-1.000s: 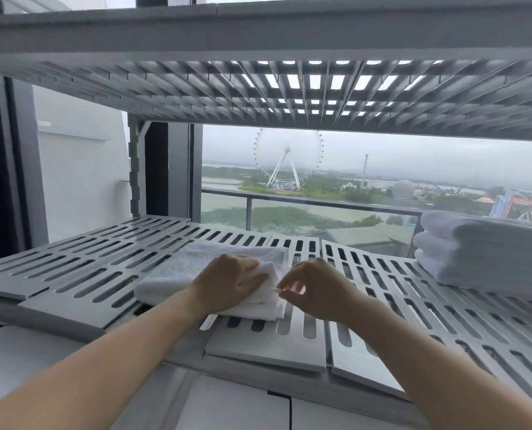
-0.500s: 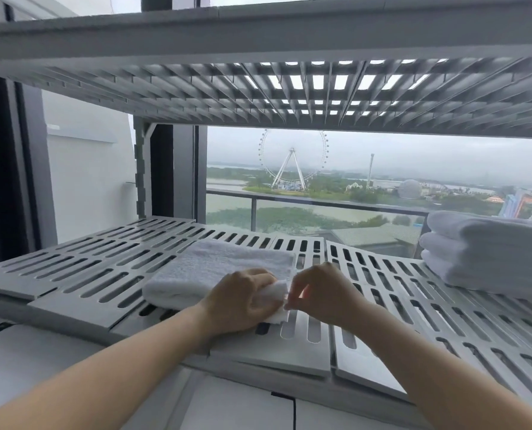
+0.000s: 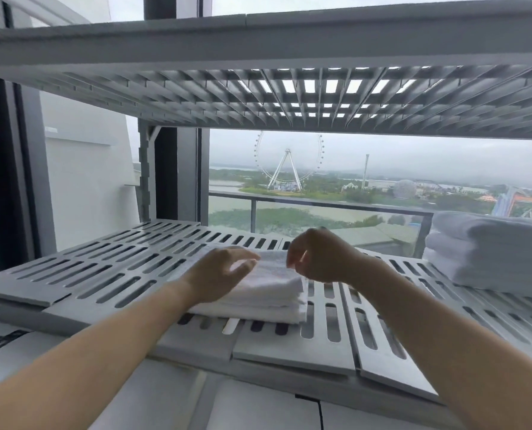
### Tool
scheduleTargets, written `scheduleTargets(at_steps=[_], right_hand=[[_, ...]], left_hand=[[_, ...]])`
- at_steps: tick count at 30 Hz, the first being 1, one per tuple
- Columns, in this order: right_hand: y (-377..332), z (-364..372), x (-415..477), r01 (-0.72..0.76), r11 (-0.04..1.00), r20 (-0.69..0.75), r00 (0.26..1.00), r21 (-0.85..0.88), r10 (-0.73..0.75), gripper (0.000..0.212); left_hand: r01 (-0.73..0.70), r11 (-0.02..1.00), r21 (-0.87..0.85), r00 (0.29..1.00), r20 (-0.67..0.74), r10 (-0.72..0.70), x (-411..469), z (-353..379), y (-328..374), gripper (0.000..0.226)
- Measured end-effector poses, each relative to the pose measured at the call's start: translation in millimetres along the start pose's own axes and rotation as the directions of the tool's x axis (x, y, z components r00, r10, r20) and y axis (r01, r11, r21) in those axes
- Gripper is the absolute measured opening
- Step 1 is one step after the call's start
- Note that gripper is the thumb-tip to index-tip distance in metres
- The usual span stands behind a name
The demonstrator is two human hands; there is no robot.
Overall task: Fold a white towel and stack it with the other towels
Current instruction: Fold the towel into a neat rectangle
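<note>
A white towel (image 3: 274,290), folded into a thick layered block, lies on the slotted grey shelf (image 3: 103,268) near its front edge. My left hand (image 3: 219,274) hovers over the towel's left part with fingers spread and holds nothing. My right hand (image 3: 320,256) is raised just above the towel's right end, fingers curled loosely downward and empty. At the far right of the same shelf rests a stack of folded white towels (image 3: 487,249).
An upper slatted shelf (image 3: 289,94) hangs low overhead. A grey upright post (image 3: 145,175) stands at the back left. Behind the shelf is a window with a balcony railing (image 3: 320,206). White cabinet tops (image 3: 258,408) lie below the shelf's front edge.
Both hands have let go of the towel's near corner and lifted above it. The towel now lies as a thicker, shorter folded block.
</note>
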State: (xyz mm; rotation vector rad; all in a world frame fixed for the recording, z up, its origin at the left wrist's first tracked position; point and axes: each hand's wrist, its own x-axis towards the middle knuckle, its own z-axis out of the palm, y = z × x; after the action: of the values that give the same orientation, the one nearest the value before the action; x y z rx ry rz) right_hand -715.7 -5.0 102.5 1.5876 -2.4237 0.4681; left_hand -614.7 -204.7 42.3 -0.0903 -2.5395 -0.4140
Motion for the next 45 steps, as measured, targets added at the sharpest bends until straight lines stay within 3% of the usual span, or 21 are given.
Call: scheduleTargets(at_steps=[4,6,8,10,14,17,20,24,29,32,36,39,42,45], right_hand=[[-38,20,39,0.012,0.996,-0.024,1.0,-0.087,-0.014,0.022],[-47,40,55,-0.049,0.997,-0.034,0.998,-0.055,0.048,0.025],[-39,66,59,-0.156,0.987,0.039,0.987,-0.027,0.157,0.036],[-23,91,47,-0.221,0.969,0.172,0.956,-0.11,0.237,0.053],[-2,104,30,-0.355,0.935,0.192,0.916,-0.028,0.353,0.065],[-7,89,46,-0.395,0.909,0.206,0.886,-0.132,0.415,0.061],[-18,81,78,-0.394,0.892,0.143,0.892,-0.221,0.429,0.055],[-24,98,104,-0.395,0.918,0.188,0.901,-0.015,0.391,0.051],[3,116,90,-0.616,0.783,0.131,0.772,-0.085,0.622,0.067],[2,116,92,-0.673,0.739,0.137,0.73,-0.029,0.669,0.073],[-10,107,81,-0.594,0.802,-0.031,0.802,0.055,0.596,0.055],[-27,97,61,-0.385,0.916,-0.206,0.893,0.114,0.401,0.038],[-50,94,40,-0.176,0.984,-0.097,0.979,0.041,0.179,0.061],[-57,97,28,-0.175,0.983,0.055,0.983,-0.048,0.177,0.08]], left_hand=[[0.124,0.991,0.049,0.985,0.112,-0.128,13,-11,-19,0.035],[0.152,0.986,0.072,0.969,0.183,-0.163,15,-11,-25,0.036],[0.119,0.977,0.176,0.945,0.283,-0.166,5,-4,-34,0.04],[0.11,0.958,0.266,0.924,0.328,-0.197,-12,7,-46,0.047],[0.112,0.967,0.228,0.9,0.389,-0.196,-13,8,-57,0.049],[0.11,0.981,0.158,0.851,0.495,-0.175,1,-6,-64,0.053],[0.139,0.987,0.083,0.884,0.438,-0.161,19,-16,-73,0.049],[0.166,0.981,0.098,0.897,0.399,-0.191,36,-11,-83,0.047],[0.198,0.976,0.089,0.869,0.444,-0.217,30,11,-116,0.045],[0.154,0.983,0.104,0.884,0.43,-0.184,31,13,-118,0.046],[0.022,0.998,0.062,0.972,0.233,-0.036,14,1,-110,0.046],[-0.112,0.99,-0.091,0.975,0.183,0.127,-13,-19,-112,0.057],[-0.218,0.976,-0.026,0.943,0.252,0.217,-37,-32,-115,0.08],[-0.232,0.97,0.069,0.938,0.28,0.205,-46,-34,-115,0.079]])
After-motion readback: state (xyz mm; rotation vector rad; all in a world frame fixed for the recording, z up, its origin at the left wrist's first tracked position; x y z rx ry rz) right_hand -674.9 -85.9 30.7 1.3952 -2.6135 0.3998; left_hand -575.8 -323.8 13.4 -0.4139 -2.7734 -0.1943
